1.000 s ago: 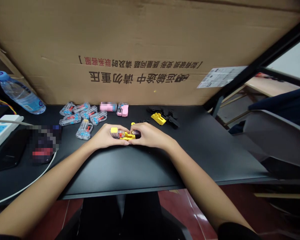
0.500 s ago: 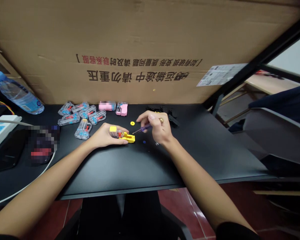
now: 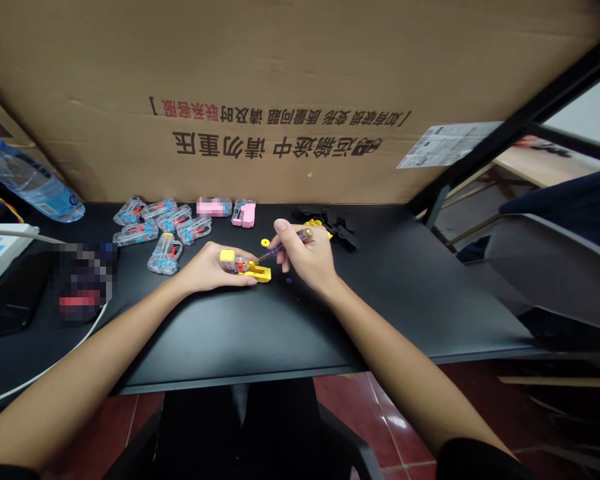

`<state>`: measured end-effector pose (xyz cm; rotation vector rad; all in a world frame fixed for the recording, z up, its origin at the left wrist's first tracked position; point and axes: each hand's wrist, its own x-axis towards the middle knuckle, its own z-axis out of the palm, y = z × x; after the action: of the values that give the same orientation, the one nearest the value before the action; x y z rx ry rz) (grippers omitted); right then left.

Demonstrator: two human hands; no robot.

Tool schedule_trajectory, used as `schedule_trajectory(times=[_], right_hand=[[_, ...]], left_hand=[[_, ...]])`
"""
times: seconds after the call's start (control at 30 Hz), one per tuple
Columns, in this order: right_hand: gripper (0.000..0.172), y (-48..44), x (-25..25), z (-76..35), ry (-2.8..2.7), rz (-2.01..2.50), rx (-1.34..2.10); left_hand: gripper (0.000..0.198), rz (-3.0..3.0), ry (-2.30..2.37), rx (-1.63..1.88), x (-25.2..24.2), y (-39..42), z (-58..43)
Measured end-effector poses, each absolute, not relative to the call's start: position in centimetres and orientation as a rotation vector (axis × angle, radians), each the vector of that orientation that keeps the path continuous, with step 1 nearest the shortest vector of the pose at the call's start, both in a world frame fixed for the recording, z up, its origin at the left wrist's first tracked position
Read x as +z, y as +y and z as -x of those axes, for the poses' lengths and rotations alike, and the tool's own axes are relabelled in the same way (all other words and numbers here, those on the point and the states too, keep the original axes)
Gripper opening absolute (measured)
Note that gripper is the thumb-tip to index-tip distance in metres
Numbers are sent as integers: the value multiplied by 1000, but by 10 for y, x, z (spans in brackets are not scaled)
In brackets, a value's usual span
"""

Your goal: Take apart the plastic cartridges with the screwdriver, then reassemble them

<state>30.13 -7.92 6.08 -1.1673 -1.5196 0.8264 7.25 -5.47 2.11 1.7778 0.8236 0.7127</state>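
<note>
My left hand (image 3: 207, 270) is closed around a small toy gun (image 3: 261, 273) with a clear body, a yellow end and a red part inside. The yellow end points right, past my fingertips. In my right hand (image 3: 310, 260) is a screwdriver (image 3: 277, 251) with a purple see-through handle, its shaft slanting down to the left. Its tip meets the yellow part, or lies just over it; I cannot tell which. A yellow ring (image 3: 265, 243) lies behind the tip, and a small blue disc (image 3: 289, 281) lies just in front of the right hand.
Several clear toy guns (image 3: 164, 253) lie at the back left, beside two pink ones (image 3: 244, 213). Black pieces (image 3: 337, 227) lie behind my right hand. A water bottle (image 3: 35, 183), a power strip (image 3: 0, 250) and a cable are at left. A cardboard sheet (image 3: 280, 67) stands behind.
My right hand has moved left and turned, bringing the screwdriver tip to the toy gun's yellow part. The left hand keeps its hold. The view has shifted slightly.
</note>
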Motion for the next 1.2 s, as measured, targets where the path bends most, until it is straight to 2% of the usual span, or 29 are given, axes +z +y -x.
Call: schedule_trajectory(times=[0.53,0.8,1.1,1.2], right_hand=[[68,-78,59,-292,-1335,1231,838],[72,-75,58,-292,-1320,1261,908],[69,-73,57,-294,-1339,1231,930],[62,-70,63,-301,-1369,1211,953]], left_hand=[[47,-1955,890,810,19,-57,-77],[53,-1917,897,808,15,-57,-76],[52,-1925,886,807,16,-56,-78],[52,-1916,884,797,18,-56,-77]])
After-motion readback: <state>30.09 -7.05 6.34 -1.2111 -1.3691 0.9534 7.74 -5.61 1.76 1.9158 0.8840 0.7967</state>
